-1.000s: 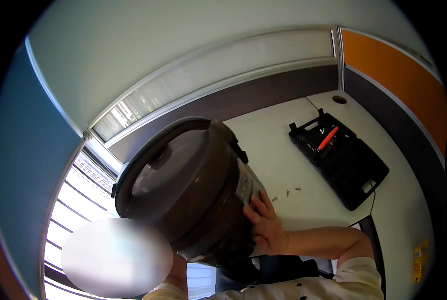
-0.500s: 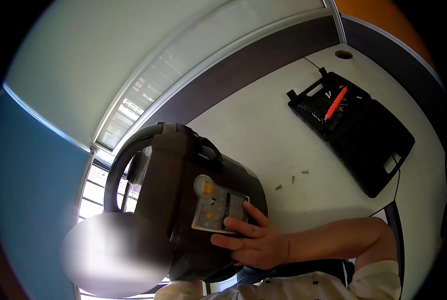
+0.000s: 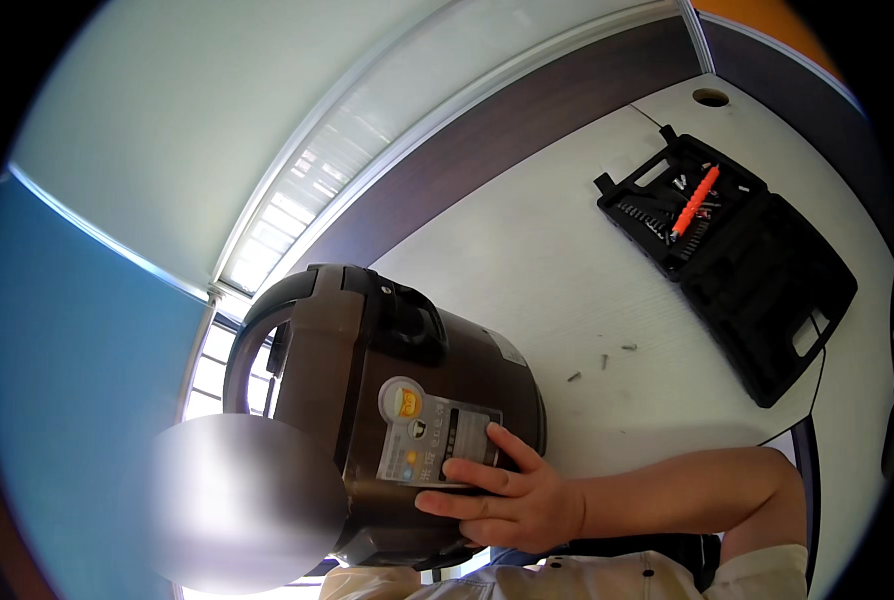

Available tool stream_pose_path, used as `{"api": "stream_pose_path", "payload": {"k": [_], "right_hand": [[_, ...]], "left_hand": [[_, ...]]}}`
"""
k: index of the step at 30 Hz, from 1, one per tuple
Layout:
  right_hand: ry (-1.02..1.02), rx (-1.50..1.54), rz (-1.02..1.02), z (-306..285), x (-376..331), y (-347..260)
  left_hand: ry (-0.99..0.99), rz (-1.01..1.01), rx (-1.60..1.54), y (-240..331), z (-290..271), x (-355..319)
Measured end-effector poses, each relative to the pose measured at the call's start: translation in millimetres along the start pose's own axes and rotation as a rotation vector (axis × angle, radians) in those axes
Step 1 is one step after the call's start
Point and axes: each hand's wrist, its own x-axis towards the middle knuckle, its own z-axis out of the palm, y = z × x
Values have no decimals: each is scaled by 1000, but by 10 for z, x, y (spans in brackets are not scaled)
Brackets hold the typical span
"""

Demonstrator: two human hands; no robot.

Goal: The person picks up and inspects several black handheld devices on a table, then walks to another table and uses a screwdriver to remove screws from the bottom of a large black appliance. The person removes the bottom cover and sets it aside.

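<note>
A brown rice cooker (image 3: 457, 360) lies tipped on its side at the near edge of the table, its lid end and curved handle (image 3: 252, 350) toward the left. My right hand (image 3: 517, 495) rests against its control panel (image 3: 417, 440), fingers spread over the panel's lower part and gripping nothing. My left hand is out of sight; only a pale sleeve shows below the cooker. A blurred pale oval covers part of the cooker's left end.
Several small screws (image 3: 604, 361) lie on the white table (image 3: 527, 230) right of the cooker. Farther right, an open black tool case (image 3: 757, 290) holds bits and a screwdriver with an orange-red handle (image 3: 696, 200). A dark partition (image 3: 507, 150) borders the far side, near a cable hole (image 3: 710, 97).
The view has shifted slightly, so the table and tool case appear farther right. The cooker's tilt looks slightly changed. My right hand stays on the panel.
</note>
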Motion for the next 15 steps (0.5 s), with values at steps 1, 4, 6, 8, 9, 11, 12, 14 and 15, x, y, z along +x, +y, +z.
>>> {"api": "stream_pose_path", "payload": {"k": [1,4,6,8,9,11,12,14,15], "right_hand": [[4,-1,-5,2,0,-1],[1,-8,-29,-1,-6,-11],[-5,-14,-44,1,-15,-12],[-8,-25,-55,-3,-21,-17],[-11,-33,-60,-6,-18,-18],[-15,-42,-67,-7,-10,-25],[-19,-45,-68,-10,-9,-28],[-23,-46,-69,-2,-4,-35],[-23,-45,-68,8,-4,-37]], "left_hand": [[2,-2,5,3,-4,-16],[8,-2,7,20,-1,-46],[11,-2,5,30,-1,-69],[14,-4,8,37,3,-97],[14,-2,6,37,8,-101],[17,-2,-1,37,0,-129],[19,-1,-3,32,-4,-141],[21,-1,-17,38,-27,-160],[23,2,-18,43,-32,-179]]}}
